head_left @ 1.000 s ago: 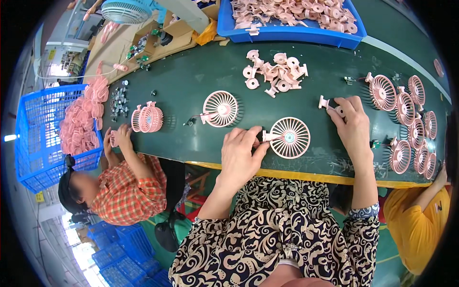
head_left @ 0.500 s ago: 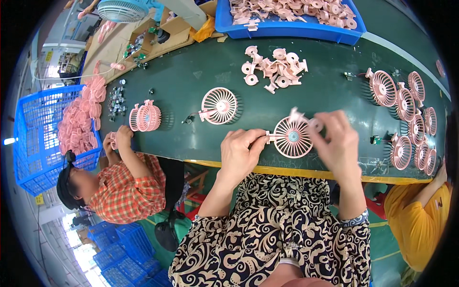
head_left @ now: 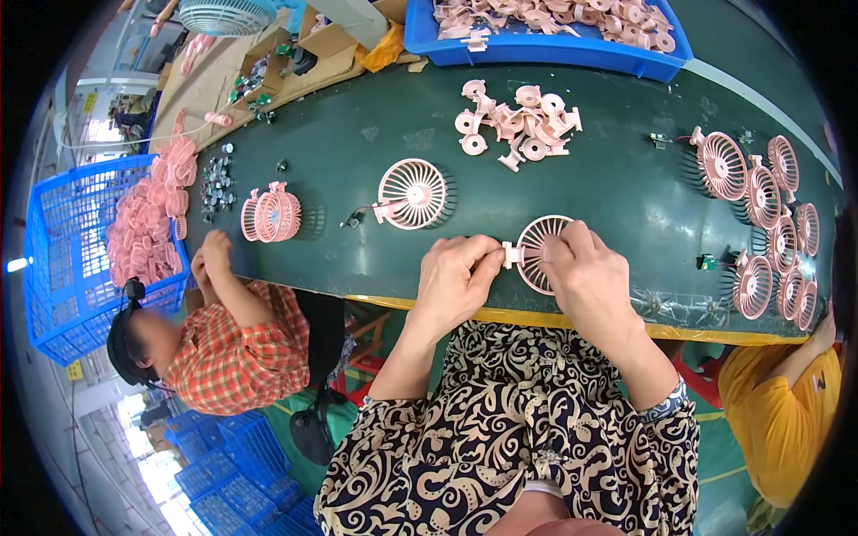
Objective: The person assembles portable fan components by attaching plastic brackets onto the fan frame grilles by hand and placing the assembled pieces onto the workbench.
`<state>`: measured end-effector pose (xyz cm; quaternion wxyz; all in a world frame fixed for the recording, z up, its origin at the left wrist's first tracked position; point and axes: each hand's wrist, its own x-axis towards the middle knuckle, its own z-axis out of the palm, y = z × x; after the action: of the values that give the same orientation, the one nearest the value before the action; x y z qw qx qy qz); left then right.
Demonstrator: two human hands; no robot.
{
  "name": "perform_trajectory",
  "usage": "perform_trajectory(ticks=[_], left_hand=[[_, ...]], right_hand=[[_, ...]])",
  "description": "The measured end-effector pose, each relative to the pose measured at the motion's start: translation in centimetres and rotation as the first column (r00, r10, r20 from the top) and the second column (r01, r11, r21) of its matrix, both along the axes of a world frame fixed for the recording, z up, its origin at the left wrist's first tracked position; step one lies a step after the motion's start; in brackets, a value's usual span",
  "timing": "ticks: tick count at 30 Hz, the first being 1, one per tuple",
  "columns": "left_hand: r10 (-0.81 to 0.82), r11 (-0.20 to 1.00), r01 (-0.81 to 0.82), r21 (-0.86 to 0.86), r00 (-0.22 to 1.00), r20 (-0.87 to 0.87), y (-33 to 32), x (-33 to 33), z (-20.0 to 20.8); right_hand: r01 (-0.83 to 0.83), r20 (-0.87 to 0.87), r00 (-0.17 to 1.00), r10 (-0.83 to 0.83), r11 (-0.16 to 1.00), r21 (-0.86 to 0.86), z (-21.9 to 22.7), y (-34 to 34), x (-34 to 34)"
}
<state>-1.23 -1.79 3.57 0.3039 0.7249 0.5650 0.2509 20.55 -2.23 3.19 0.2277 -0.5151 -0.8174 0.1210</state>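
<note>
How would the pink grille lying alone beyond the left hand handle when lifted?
The pink grille looks like thin plastic, so probably light and fairly stiff. Being slender-ribbed, it might crack if squeezed. The small board wired to it would likely dangle.

I work in an assembly workshop: on the green workbench (head_left: 617,165) lie the pink fan cage (head_left: 533,265) I grip, a pile of pink brackets (head_left: 534,148) and, at its far side, a blue parts bin (head_left: 608,66). Left of the workbench stands a blue lattice crate (head_left: 64,234); a checked-shirted co-worker (head_left: 228,362) and yellow-shirted co-worker (head_left: 778,406) flank me.
</note>
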Motion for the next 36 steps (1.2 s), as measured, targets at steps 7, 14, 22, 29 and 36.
perform_trajectory(ticks=[7,14,22,29,36], left_hand=[[0.083,0.993,-0.081,-0.081,0.996,0.017,0.5,1.3,0.5],[0.082,0.993,-0.089,-0.076,0.993,-0.085,0.6,2.7,0.7],[0.155,0.988,-0.155,-0.027,0.988,-0.003,0.3,3.2,-0.8],[0.200,0.978,-0.203,0.059,0.978,0.054,-0.2,3.6,-1.5],[0.128,0.991,-0.129,0.019,0.991,0.032,0.2,3.1,-1.1]], right_hand=[[-0.014,0.131,0.991,0.027,0.995,-0.099,0.8,0.5,-0.4],[-0.021,0.084,0.996,0.026,0.997,-0.070,0.3,0.5,-0.4],[-0.006,-0.016,1.000,0.005,0.999,-0.034,0.0,0.3,-0.5],[-0.016,-0.060,0.998,0.013,0.999,-0.044,-0.1,0.3,-0.2],[0.030,-0.055,0.998,-0.036,0.994,-0.101,0.0,-0.3,-0.2]])
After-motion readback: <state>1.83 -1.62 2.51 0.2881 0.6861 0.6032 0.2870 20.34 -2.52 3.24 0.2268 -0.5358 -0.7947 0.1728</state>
